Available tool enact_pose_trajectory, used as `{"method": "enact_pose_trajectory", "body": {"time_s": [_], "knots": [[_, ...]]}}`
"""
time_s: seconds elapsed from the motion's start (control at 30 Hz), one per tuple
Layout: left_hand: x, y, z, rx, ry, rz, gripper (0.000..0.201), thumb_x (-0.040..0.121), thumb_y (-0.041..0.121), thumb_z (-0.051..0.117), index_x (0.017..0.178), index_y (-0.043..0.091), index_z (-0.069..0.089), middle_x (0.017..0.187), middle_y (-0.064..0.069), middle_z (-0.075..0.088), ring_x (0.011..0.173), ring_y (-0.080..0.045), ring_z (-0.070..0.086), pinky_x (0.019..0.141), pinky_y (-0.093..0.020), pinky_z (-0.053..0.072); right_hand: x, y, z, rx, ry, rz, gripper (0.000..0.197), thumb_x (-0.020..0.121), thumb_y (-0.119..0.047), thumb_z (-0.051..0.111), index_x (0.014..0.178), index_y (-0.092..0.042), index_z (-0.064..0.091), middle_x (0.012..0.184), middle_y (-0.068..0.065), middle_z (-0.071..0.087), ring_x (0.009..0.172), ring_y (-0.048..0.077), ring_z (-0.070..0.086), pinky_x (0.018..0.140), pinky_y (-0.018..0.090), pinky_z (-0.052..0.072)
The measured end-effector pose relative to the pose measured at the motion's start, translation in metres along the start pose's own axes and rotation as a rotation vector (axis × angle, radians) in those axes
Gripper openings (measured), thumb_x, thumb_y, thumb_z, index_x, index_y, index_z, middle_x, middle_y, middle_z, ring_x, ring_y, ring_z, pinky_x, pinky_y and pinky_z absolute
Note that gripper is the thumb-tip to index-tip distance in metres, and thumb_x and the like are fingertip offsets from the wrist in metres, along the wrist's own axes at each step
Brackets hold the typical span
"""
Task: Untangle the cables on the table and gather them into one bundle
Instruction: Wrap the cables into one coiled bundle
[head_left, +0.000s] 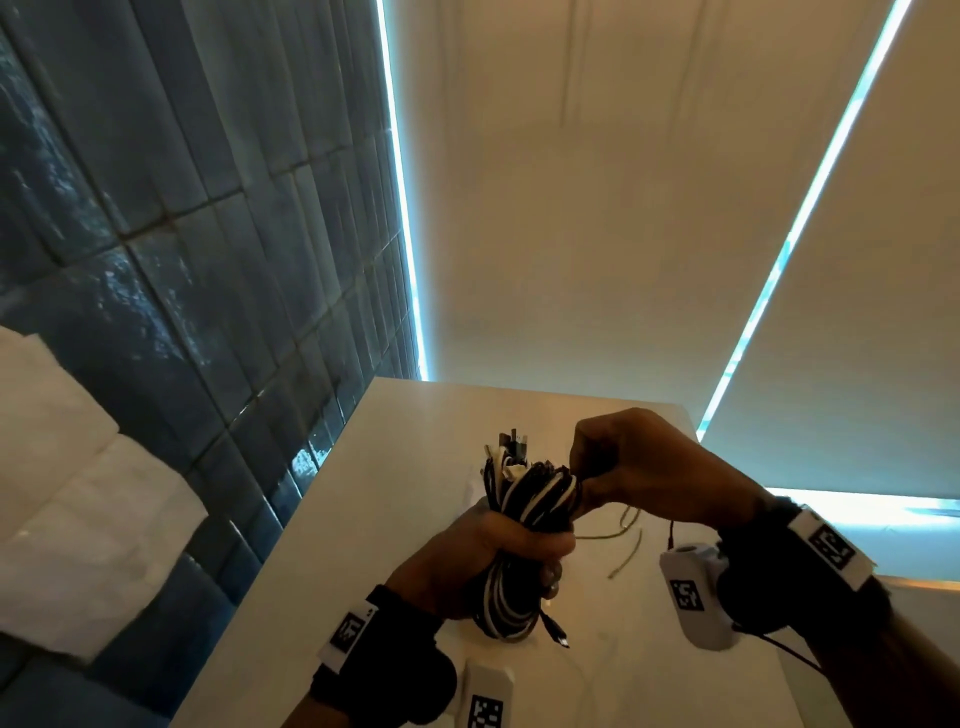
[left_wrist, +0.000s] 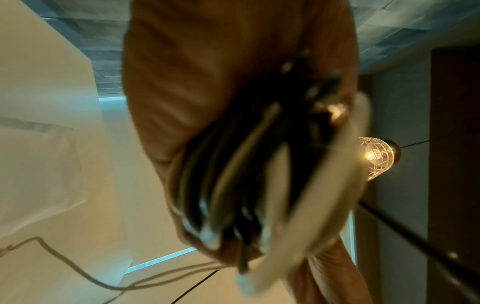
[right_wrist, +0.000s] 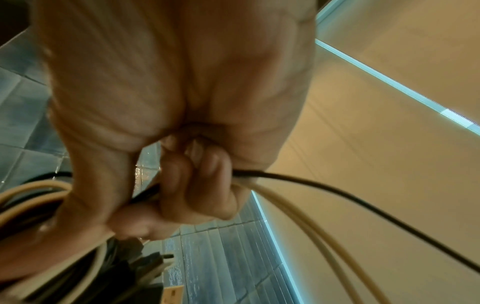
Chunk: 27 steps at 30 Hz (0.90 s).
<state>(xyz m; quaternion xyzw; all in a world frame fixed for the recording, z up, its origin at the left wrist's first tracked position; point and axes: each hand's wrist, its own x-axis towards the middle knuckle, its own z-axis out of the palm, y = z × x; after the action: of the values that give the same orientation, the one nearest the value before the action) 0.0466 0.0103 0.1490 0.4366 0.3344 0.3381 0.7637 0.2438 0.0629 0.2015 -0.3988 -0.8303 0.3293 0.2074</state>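
A thick bundle of black and white cables (head_left: 519, 525) stands upright above the white table (head_left: 374, 519). My left hand (head_left: 498, 551) grips it round its middle, fingers curled tight. Plug ends (head_left: 511, 444) stick out of the bundle's top. My right hand (head_left: 623, 467) is at the bundle's upper right and pinches cable strands there. In the right wrist view its fingers (right_wrist: 192, 181) are curled round a black cable (right_wrist: 363, 203) and pale cables (right_wrist: 298, 218) that trail away. The left wrist view shows the looped cables (left_wrist: 246, 174) blurred against the palm.
A thin pale wire (head_left: 626, 540) lies on the table right of the bundle. A loose black plug end (head_left: 558, 634) hangs below my left hand. A dark tiled wall (head_left: 182, 260) runs along the table's left edge. Roller blinds (head_left: 623, 182) hang behind it.
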Motion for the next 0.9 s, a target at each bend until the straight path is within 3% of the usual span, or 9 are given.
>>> {"method": "enact_pose_trajectory", "body": {"time_s": [0.13,0.2,0.27,0.37,0.53,0.67,0.73,0.8,0.9], "knots": [[0.002,0.0,-0.001,-0.027,0.036,0.006,0.008,0.069,0.002,0.063,0.074,0.007,0.06,0.056,-0.006,0.053,0.051,-0.015,0.055,0.056,-0.028,0.05,-0.001,-0.001,-0.006,0.055,-0.009,-0.029,0.011,0.077,-0.016,0.079,0.084,-0.011,0.073,0.077,-0.002,0.073,0.071,0.009,0.069,0.071,0.023,0.057],[0.001,-0.001,-0.005,-0.084,0.045,0.011,0.01,0.067,0.002,0.065,0.071,0.006,0.057,0.055,-0.006,0.052,0.051,-0.016,0.055,0.055,-0.028,0.049,-0.004,0.004,-0.008,0.099,0.01,-0.019,0.008,0.082,-0.019,0.073,0.085,-0.012,0.076,0.07,-0.003,0.07,0.063,0.007,0.063,0.064,0.017,0.051],[0.002,-0.003,-0.01,-0.106,0.046,0.027,0.008,0.065,0.007,0.07,0.07,0.007,0.064,0.061,-0.008,0.059,0.058,-0.018,0.059,0.062,-0.03,0.05,-0.009,0.012,-0.009,0.166,0.026,0.008,0.016,0.089,-0.02,0.064,0.085,-0.011,0.076,0.056,-0.003,0.057,0.052,0.006,0.047,0.055,0.014,0.04],[0.003,-0.008,-0.016,-0.128,0.072,0.036,0.005,0.067,0.013,0.071,0.07,0.009,0.072,0.069,-0.008,0.066,0.064,-0.019,0.063,0.066,-0.03,0.052,-0.014,0.025,-0.006,0.275,-0.015,0.114,0.028,0.094,-0.023,0.055,0.085,-0.006,0.075,0.052,-0.004,0.047,0.047,0.008,0.035,0.048,0.014,0.032],[0.008,-0.016,-0.01,-0.138,0.051,0.031,0.013,0.062,0.018,0.074,0.061,0.011,0.063,0.055,-0.006,0.052,0.051,-0.017,0.053,0.058,-0.03,0.049,-0.014,0.039,0.001,0.408,-0.132,0.293,0.034,0.092,-0.031,0.054,0.073,-0.008,0.069,0.054,-0.002,0.045,0.045,0.01,0.029,0.043,0.019,0.023],[0.015,-0.028,-0.008,-0.107,0.077,-0.053,0.019,0.065,0.016,0.077,0.068,0.01,0.059,0.058,-0.005,0.05,0.051,-0.017,0.051,0.071,-0.04,0.045,-0.001,0.034,-0.003,0.141,0.046,0.366,0.03,0.093,-0.027,0.061,0.069,-0.012,0.07,0.058,0.0,0.056,0.047,0.004,0.044,0.049,0.017,0.037],[0.021,-0.033,-0.007,-0.124,0.11,-0.091,0.023,0.066,0.015,0.079,0.074,0.009,0.057,0.059,-0.005,0.048,0.051,-0.017,0.05,0.067,-0.038,0.044,0.007,0.026,0.004,-0.084,0.149,0.336,0.028,0.092,-0.029,0.062,0.068,-0.018,0.07,0.064,-0.005,0.064,0.055,0.005,0.054,0.056,0.018,0.044],[0.027,-0.035,-0.005,-0.152,0.138,-0.099,0.03,0.064,0.016,0.083,0.077,0.008,0.057,0.061,-0.006,0.046,0.053,-0.019,0.048,0.062,-0.036,0.042,0.015,0.013,0.019,-0.205,0.23,0.295,0.027,0.094,-0.027,0.059,0.071,-0.014,0.067,0.067,-0.006,0.066,0.055,0.009,0.059,0.054,0.016,0.047],[0.031,-0.034,-0.001,-0.149,0.158,-0.043,0.028,0.064,0.015,0.083,0.081,0.009,0.061,0.062,-0.008,0.044,0.054,-0.02,0.045,0.059,-0.035,0.041,0.023,-0.005,0.042,-0.386,0.23,0.271,0.026,0.099,-0.027,0.05,0.077,-0.014,0.056,0.065,-0.007,0.054,0.051,0.006,0.05,0.049,0.013,0.038]]}}
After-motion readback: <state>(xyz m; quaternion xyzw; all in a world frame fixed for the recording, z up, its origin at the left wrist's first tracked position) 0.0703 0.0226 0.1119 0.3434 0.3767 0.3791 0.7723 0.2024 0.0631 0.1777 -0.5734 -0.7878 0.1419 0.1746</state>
